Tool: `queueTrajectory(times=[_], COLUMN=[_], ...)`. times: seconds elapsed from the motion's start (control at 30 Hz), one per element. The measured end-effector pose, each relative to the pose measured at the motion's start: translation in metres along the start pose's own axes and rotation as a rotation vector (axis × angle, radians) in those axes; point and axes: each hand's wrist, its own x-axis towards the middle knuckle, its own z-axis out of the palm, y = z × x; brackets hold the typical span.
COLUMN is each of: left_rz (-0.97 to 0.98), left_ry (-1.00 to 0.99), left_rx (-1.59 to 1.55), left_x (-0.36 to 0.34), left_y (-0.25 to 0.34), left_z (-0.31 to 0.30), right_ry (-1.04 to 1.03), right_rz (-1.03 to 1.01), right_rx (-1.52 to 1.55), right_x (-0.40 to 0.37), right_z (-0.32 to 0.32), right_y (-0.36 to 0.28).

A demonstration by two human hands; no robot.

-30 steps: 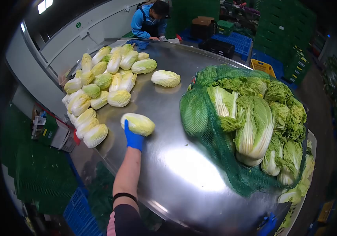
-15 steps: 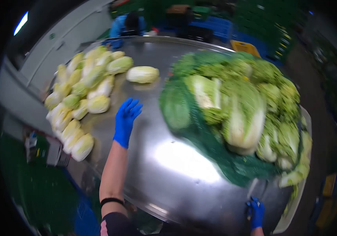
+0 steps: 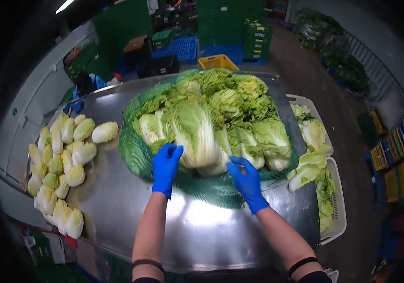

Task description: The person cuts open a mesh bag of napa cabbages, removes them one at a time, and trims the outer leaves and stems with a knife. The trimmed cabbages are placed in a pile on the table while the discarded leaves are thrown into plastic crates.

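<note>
A large Chinese cabbage (image 3: 195, 134) with green outer leaves and a white base lies at the front of a heap of cabbages (image 3: 230, 99). The heap rests on an opened green net sack (image 3: 133, 151) on the metal table (image 3: 112, 188). My left hand (image 3: 166, 167), in a blue glove, is at the left side of that cabbage, fingers apart and holding nothing. Right of its base, my gloved right hand (image 3: 246, 181) is closed on a small knife (image 3: 240, 164), mostly hidden by the fingers. Trimmed pale cabbages (image 3: 62, 165) are gathered on the table's left.
White crates (image 3: 336, 212) with loose leaves (image 3: 308, 170) stand along the table's right edge. Beyond the far edge are a yellow crate (image 3: 218, 62), blue pallets (image 3: 178, 49) and green stacked crates (image 3: 257, 42). A person in blue (image 3: 88, 85) is at the far left corner.
My view has turned right. My left hand has moved from near the trimmed cabbages to the large cabbage, and my right hand has come up from the table's near right to its base.
</note>
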Motion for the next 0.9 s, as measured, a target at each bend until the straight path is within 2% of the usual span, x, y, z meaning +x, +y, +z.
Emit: queueTrajectory(times=[0.03,0.07,0.1,0.17,0.2,0.23,0.27,0.3,0.37,0.4,0.43,0.5,0.53,0.57,0.6,0.63,0.67,0.7,0.77,0.8,0.83,0.9], left_rz=[-0.027,0.016,0.059,-0.235,-0.209,-0.263,-0.315,-0.304,-0.087,-0.089,-0.025,0.079,0.03,0.287,0.525,0.57,0.65,0.73,0.913,0.995,0.994,0.806], left_ry=[0.057,0.161,0.269,0.166,0.173,0.058,-0.073,-0.068,0.047,0.053,0.091,0.217,0.153,0.116,0.049,-0.07,-0.24,-0.419,-0.365,-0.349,-0.435,-0.793], left_rx=[-0.014,-0.004,0.004,-0.078,-0.077,-0.597,-1.115,-1.111,-0.795,-0.79,-0.695,-0.439,-0.26,0.058,0.357,0.407,0.436,0.451,0.744,0.758,0.77,0.762], left_x=[0.001,0.005,0.008,0.012,0.011,0.007,0.001,-0.007,-0.026,-0.04,-0.055,-0.103,-0.131,-0.159,-0.182,-0.205,-0.219,-0.229,-0.238,-0.233,-0.227,-0.216], left_y=[-0.005,-0.021,-0.038,-0.055,-0.051,-0.048,-0.044,-0.038,-0.027,-0.018,-0.009,0.02,0.017,0.029,0.061,0.094,0.102,0.106,0.115,0.11,0.108,0.093], left_z=[0.003,0.009,0.013,0.004,0.011,0.023,0.035,0.046,0.066,0.07,0.073,0.086,0.084,0.081,0.07,0.062,0.056,0.049,0.044,0.05,0.062,0.097], right_ry=[-0.04,-0.034,0.043,-0.046,-0.12,-0.197,-0.187,-0.192,-0.139,-0.201,-0.22,-0.338,-0.369,-0.39,-0.443,-0.48,-0.456,-0.2,-0.24,-0.283,-0.33,-0.31], right_rz=[-0.067,-0.082,-0.225,-0.076,-0.053,-0.026,-0.095,-0.105,-0.163,-0.167,-0.191,-0.013,0.201,0.42,0.523,0.637,0.791,0.932,1.048,1.08,1.113,1.083], right_rx=[0.037,-0.14,-0.343,-0.656,-0.736,-0.815,-0.765,-0.757,-0.728,-0.482,-0.416,-0.172,-0.057,0.066,0.266,0.473,0.732,0.69,0.609,0.54,0.479,0.392], right_x=[0.017,0.037,0.055,0.065,0.072,0.078,0.083,0.083,0.082,0.08,0.075,0.058,0.045,0.029,0.012,-0.01,-0.036,-0.058,-0.086,-0.092,-0.1,-0.108], right_z=[0.01,0.02,0.033,0.047,0.049,0.051,0.051,0.05,0.04,0.026,0.011,-0.025,-0.048,-0.07,-0.092,-0.113,-0.13,-0.132,-0.169,-0.192,-0.214,-0.235], right_y=[-0.001,0.006,0.011,-0.033,-0.031,-0.022,-0.008,-0.001,0.01,0.007,0.005,0.009,0.012,0.017,0.025,0.033,0.03,0.019,0.022,0.047,0.075,0.078])
